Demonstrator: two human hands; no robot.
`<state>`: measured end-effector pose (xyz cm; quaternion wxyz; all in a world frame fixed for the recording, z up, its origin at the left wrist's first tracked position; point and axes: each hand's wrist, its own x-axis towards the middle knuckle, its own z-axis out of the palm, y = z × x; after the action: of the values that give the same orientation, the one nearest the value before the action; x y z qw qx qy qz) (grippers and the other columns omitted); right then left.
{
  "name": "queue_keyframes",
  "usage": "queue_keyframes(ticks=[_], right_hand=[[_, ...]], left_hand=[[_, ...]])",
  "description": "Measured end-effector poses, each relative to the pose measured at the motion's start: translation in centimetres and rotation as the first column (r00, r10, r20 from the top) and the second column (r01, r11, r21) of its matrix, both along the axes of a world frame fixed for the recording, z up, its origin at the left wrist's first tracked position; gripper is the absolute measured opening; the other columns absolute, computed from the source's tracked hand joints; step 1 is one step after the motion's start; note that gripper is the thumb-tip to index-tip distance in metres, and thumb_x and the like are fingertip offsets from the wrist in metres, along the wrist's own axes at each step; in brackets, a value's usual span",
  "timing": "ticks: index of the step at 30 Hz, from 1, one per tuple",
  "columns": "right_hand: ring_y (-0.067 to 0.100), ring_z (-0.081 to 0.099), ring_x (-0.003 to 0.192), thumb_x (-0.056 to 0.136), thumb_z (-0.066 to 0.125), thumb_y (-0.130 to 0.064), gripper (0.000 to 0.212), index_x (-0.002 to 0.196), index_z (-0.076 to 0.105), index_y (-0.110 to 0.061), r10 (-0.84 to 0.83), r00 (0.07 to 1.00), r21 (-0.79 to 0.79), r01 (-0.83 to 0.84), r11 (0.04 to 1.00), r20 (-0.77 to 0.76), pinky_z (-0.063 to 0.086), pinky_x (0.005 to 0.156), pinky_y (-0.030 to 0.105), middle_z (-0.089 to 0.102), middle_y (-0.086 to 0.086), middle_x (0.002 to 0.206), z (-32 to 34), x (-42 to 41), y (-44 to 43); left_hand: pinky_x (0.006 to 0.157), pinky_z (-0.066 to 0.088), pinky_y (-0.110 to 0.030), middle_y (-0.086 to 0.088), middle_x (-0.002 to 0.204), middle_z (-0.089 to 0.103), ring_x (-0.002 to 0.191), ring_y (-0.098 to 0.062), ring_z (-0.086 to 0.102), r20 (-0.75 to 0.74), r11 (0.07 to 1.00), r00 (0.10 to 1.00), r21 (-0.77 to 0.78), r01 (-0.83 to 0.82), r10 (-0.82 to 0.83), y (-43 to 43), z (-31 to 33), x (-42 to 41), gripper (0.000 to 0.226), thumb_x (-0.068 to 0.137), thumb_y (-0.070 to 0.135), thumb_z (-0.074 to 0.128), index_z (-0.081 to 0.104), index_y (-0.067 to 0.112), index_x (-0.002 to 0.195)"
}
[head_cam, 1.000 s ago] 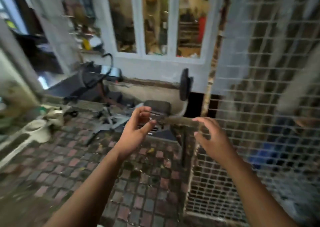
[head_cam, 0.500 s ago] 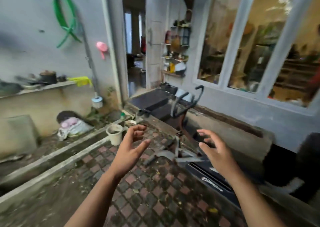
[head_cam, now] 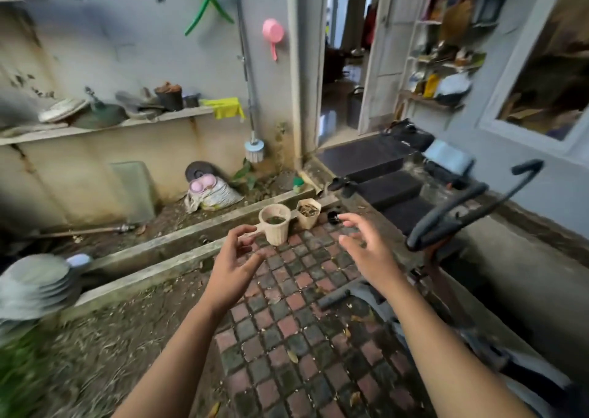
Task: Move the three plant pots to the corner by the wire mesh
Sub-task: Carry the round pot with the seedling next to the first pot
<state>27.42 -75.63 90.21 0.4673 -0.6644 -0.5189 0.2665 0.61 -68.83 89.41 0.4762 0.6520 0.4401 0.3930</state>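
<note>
Ahead, two pots (head_cam: pixel 275 223) (head_cam: pixel 308 213) are seen upright on the paving (head_cam: pixel 287 322) against the curb (head_cam: pixel 178 242); no writing is legible. Both hands (head_cam: pixel 234 266) (head_cam: pixel 369 251) are held empty, fingers spread.

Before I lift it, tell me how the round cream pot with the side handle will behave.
The round cream pot looks like thin ribbed plastic, so probably light and a little flexible. It narrows toward its base, so a sideways push may tip it on the uneven paving. Something dark lies inside, perhaps soil or water; keep it upright. Both the left hand and right hand are empty.
</note>
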Motion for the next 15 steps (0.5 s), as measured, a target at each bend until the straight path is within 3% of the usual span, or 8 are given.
queue_keyframes(ticks=[2, 6, 11, 15], right_hand=[[0.015, 0.058, 0.119, 0.098, 0.063, -0.03, 0.034, 0.129, 0.059, -0.044, 0.035, 0.999, -0.053, -0.036, 0.998, -0.024, 0.048, 0.098, 0.033, 0.058, -0.005, 0.133, -0.7, 1.0, 4.9], [0.016, 0.055, 0.128, 0.088, 0.06, -0.044, 0.048, 0.136, 0.057, -0.045, 0.082, 0.996, -0.131, -0.086, 0.988, -0.036, 0.046, 0.108, 0.04, 0.056, -0.006, 0.139, -2.7, 1.8, 13.9], [0.018, 0.045, 0.143, 0.1, 0.063, -0.031, 0.04, 0.132, 0.05, -0.052, 0.087, 0.994, -0.205, -0.098, 0.974, -0.062, 0.037, 0.11, 0.037, 0.047, -0.004, 0.157, -8.8, 2.4, 26.6], [0.014, 0.035, 0.149, 0.101, 0.063, -0.031, 0.052, 0.147, 0.045, -0.045, 0.015, 0.995, -0.292, -0.044, 0.955, -0.099, 0.031, 0.112, 0.035, 0.039, -0.007, 0.165, -16.3, 3.2, 37.8]], left_hand=[[0.107, 0.055, -0.052, -0.004, 0.122, 0.063, 0.123, -0.032, 0.062, -0.047, 0.999, 0.998, -0.012, -0.046, 0.045, 3.2, -0.4, 0.5, 0.041, 0.091, 0.029, 0.071, 0.056, 0.055, 0.119], [0.115, 0.05, -0.059, -0.011, 0.133, 0.062, 0.128, -0.031, 0.062, -0.089, 0.991, 0.989, -0.059, -0.124, 0.118, 10.9, -2.8, 0.8, 0.046, 0.101, 0.014, 0.071, 0.055, 0.052, 0.122], [0.119, 0.047, -0.054, 0.004, 0.139, 0.057, 0.14, -0.023, 0.054, -0.159, 0.993, 0.985, -0.086, -0.079, 0.065, 24.1, -7.9, 2.5, 0.051, 0.102, 0.02, 0.069, 0.049, 0.059, 0.128], [0.127, 0.037, -0.052, 0.008, 0.152, 0.049, 0.146, -0.017, 0.046, -0.255, 0.991, 0.966, -0.133, 0.013, -0.047, 37.8, -14.9, 5.9, 0.058, 0.101, 0.016, 0.069, 0.045, 0.036, 0.15]])
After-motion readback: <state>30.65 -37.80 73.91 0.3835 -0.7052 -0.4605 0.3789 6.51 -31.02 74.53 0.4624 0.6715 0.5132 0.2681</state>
